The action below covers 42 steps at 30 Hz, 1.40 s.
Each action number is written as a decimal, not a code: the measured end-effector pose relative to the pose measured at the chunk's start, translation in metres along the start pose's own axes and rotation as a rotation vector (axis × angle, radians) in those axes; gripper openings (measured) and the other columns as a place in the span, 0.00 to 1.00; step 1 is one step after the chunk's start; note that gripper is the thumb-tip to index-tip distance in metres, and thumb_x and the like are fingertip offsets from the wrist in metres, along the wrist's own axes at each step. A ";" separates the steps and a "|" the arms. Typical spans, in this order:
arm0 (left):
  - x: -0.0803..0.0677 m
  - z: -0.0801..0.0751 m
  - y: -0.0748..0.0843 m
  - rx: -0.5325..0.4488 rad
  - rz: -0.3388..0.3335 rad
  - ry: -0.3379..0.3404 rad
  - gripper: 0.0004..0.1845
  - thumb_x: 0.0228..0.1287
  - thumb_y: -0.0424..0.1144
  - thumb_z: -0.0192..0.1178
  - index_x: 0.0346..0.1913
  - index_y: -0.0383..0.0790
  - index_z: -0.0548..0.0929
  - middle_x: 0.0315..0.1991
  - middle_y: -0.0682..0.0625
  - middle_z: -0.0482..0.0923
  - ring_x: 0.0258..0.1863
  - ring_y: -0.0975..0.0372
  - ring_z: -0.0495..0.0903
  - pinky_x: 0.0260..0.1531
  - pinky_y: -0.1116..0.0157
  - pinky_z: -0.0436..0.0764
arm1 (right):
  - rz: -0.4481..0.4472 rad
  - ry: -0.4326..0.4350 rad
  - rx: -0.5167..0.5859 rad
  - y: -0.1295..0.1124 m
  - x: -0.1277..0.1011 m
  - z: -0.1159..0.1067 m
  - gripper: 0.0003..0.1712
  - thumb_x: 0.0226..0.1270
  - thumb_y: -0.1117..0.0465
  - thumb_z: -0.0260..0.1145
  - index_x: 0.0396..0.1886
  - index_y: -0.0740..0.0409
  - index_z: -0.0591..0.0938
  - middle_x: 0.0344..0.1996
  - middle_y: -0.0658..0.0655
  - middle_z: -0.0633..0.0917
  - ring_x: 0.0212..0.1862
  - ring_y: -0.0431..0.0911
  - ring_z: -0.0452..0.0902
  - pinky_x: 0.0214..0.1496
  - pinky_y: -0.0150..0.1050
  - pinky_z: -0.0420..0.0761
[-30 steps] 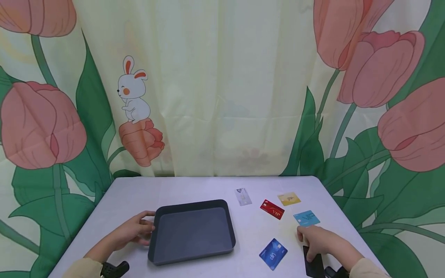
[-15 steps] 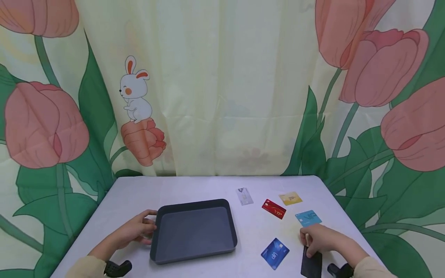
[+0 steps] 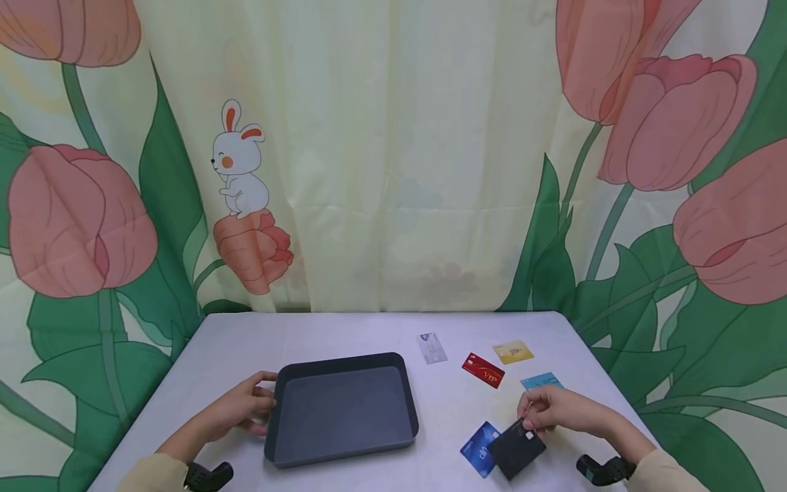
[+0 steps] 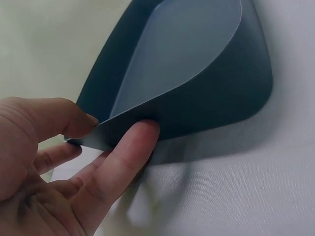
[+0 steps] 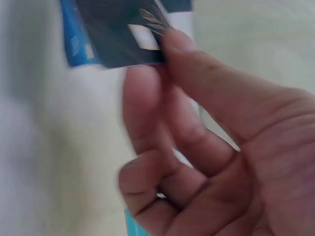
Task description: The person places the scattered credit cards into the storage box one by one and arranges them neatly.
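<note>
My right hand (image 3: 550, 410) pinches a black card (image 3: 518, 447) at its upper right corner, between thumb and fingers. A pale chip shows on this card in the right wrist view. It hangs tilted and overlaps part of a blue card (image 3: 476, 447) in the head view. On the left, my left hand (image 3: 236, 410) rests against the outer left wall of a dark grey tray (image 3: 279, 437). The left wrist view has its fingertips (image 4: 142, 135) touching the outside of the tray wall, with no finger reaching inside.
Beyond my right hand lie a light blue card (image 3: 541, 380), partly hidden by it, a yellow card (image 3: 513, 352), a red card (image 3: 483, 370) and a silver card (image 3: 432, 348). A printed curtain (image 3: 393, 171) hangs behind the white table (image 3: 344, 331).
My right hand has picked up the black card and moved it left, turning it, over part of the blue card. My left hand and the tray have stayed in place.
</note>
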State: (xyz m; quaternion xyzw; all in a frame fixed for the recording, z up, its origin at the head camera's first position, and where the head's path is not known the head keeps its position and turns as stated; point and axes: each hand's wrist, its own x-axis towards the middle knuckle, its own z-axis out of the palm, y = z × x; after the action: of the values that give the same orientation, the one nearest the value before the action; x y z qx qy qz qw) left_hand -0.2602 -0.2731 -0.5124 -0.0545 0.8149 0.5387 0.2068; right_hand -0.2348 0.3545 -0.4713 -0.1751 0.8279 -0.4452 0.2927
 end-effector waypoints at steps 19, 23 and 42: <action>-0.004 -0.002 0.003 0.005 0.001 -0.025 0.35 0.72 0.30 0.59 0.77 0.34 0.57 0.54 0.35 0.78 0.45 0.53 0.85 0.35 0.54 0.88 | 0.018 0.316 0.128 -0.024 0.033 -0.002 0.22 0.74 0.54 0.68 0.54 0.69 0.82 0.34 0.53 0.84 0.38 0.46 0.78 0.40 0.33 0.80; -0.004 -0.002 0.004 0.008 0.006 -0.033 0.35 0.72 0.31 0.59 0.77 0.34 0.57 0.56 0.35 0.78 0.44 0.54 0.84 0.35 0.54 0.88 | 0.007 0.345 0.164 -0.028 0.045 0.006 0.21 0.74 0.55 0.68 0.53 0.68 0.82 0.33 0.53 0.83 0.38 0.48 0.78 0.38 0.33 0.79; -0.006 0.001 0.007 0.016 -0.013 -0.012 0.33 0.73 0.31 0.59 0.77 0.37 0.60 0.56 0.37 0.78 0.43 0.54 0.83 0.35 0.54 0.88 | 0.021 0.437 0.290 -0.069 0.098 0.065 0.16 0.73 0.60 0.69 0.51 0.68 0.84 0.32 0.56 0.85 0.32 0.44 0.82 0.39 0.36 0.87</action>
State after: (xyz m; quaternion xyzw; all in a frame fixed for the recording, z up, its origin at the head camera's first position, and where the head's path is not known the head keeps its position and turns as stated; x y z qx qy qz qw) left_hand -0.2561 -0.2698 -0.5045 -0.0549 0.8176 0.5310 0.2156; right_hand -0.2662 0.2227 -0.4736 -0.0221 0.8009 -0.5833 0.1334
